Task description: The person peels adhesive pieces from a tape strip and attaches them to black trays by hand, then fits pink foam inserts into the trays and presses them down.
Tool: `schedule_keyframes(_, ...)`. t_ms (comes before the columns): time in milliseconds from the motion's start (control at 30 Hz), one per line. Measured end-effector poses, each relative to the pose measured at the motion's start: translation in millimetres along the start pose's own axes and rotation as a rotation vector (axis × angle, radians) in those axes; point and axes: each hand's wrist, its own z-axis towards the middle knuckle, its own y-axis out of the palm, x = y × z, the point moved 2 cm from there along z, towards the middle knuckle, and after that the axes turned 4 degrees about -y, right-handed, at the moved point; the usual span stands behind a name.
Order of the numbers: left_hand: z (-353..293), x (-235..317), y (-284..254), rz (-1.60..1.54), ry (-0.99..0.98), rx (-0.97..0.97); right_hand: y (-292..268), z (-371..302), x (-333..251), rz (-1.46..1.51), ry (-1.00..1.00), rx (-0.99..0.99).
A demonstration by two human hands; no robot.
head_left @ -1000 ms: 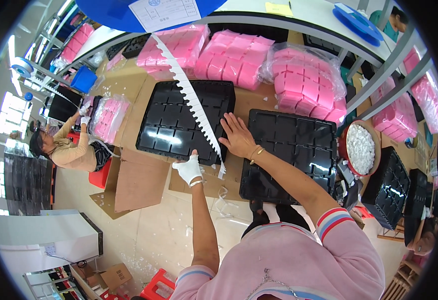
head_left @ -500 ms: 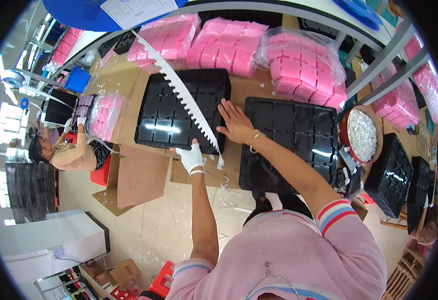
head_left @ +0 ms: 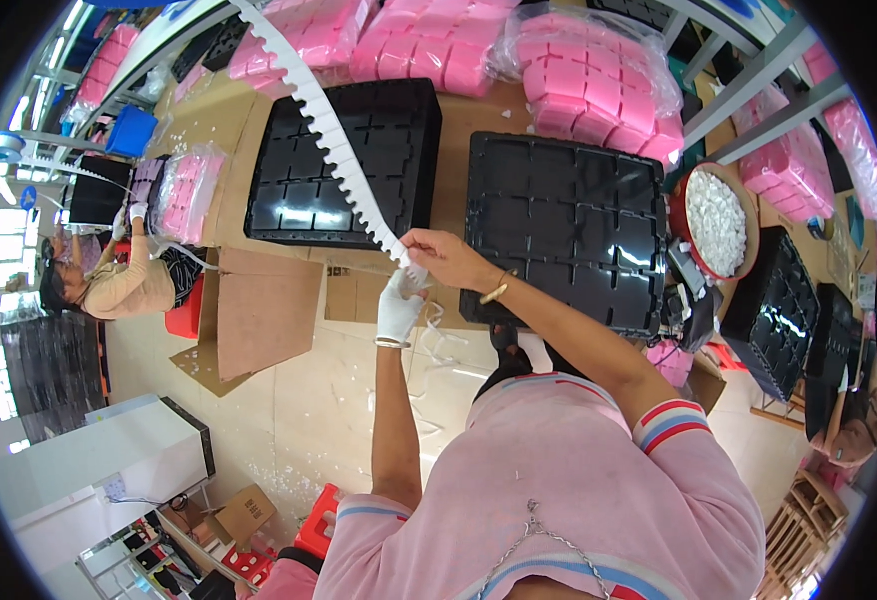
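A long white strip (head_left: 342,155) with a notched edge slants down from the top edge, across a black compartmented tray (head_left: 284,180), to my hands. My right hand (head_left: 449,262), bare with a bracelet at the wrist, is closed in a pinch on the strip's lower end. Just below it, my left hand (head_left: 397,315), in a white glove, has its fingers closed around the strip's tip; the very end is partly hidden between the hands. Both hands are just off the tray's near right corner. To their right lies a second black tray (head_left: 569,225).
Stacks of pink foam blocks (head_left: 599,85) in clear plastic line the table's back. A red bowl (head_left: 681,215) of small white pieces sits right of the second tray. An open cardboard box (head_left: 269,315) stands at the left. Farther left, a co-worker (head_left: 124,285) works at another tray.
My right hand has left the near tray edge and come down to the strip's end. My left hand has closed on the strip too. The whole view has shifted slightly.
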Motion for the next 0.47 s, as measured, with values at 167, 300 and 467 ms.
schedule_keyframes(167,-31.1,30.9,-1.2,-0.269,-0.11,-0.471,-6.5,-22.7,-36.8,0.411,0.24,-0.197)
schedule_keyframes(300,-50.7,64.9,7.6,-0.1,-0.17,-0.613,-10.2,-37.6,-50.0,0.733,0.299,-0.321)
schedule_keyframes(467,-64.9,75.7,29.1,-0.123,-0.348,-0.59,-16.3,-54.2,-55.5,0.895,0.341,-0.17)
